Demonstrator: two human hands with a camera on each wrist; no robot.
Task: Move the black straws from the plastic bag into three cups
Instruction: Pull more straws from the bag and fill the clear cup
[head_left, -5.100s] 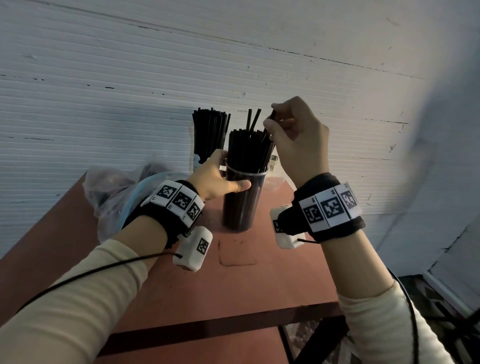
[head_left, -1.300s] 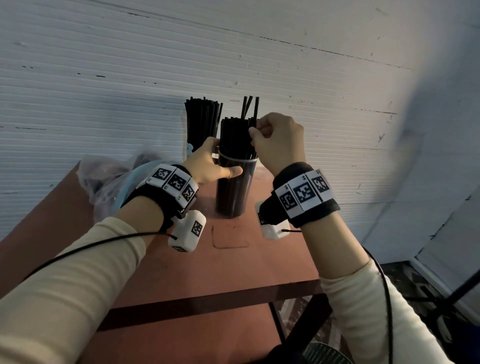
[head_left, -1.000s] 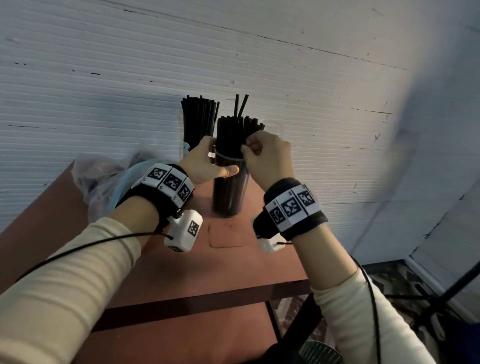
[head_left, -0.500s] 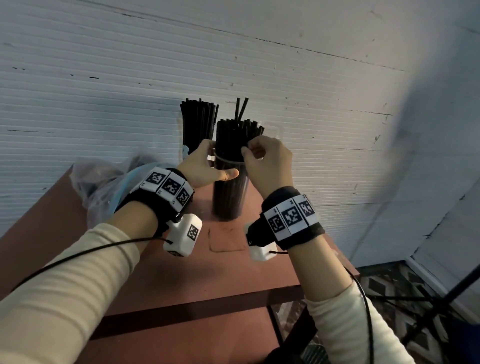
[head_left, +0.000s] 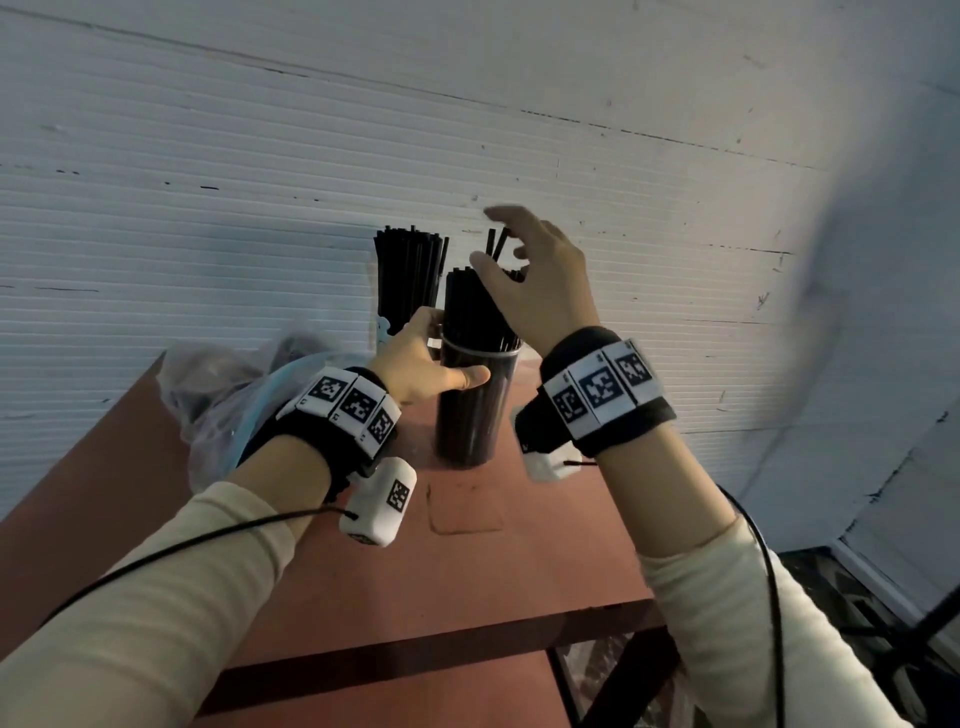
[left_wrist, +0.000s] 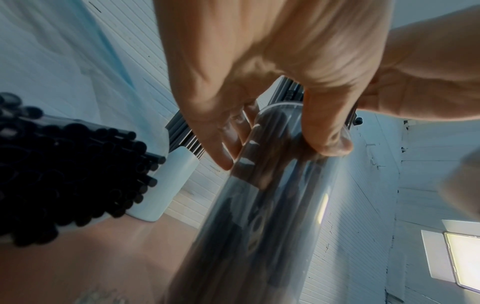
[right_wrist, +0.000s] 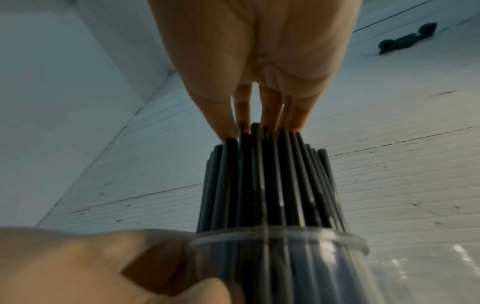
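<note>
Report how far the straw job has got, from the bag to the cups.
Done: the rear cup stands packed with straws. In hand: the left hand grips the near clear cup, nearly full, while the right hand is open over its straw tops. Left: straws remain in the plastic bag; another clear cup sits beside, contents unclear.

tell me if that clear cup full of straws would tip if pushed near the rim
Probably: the clear cup is tall and narrow, and the straws stand well above its rim, so it looks top-heavy. The left hand grips it near the rim, likely steadying it. The thin plastic wall may also flex.
</note>
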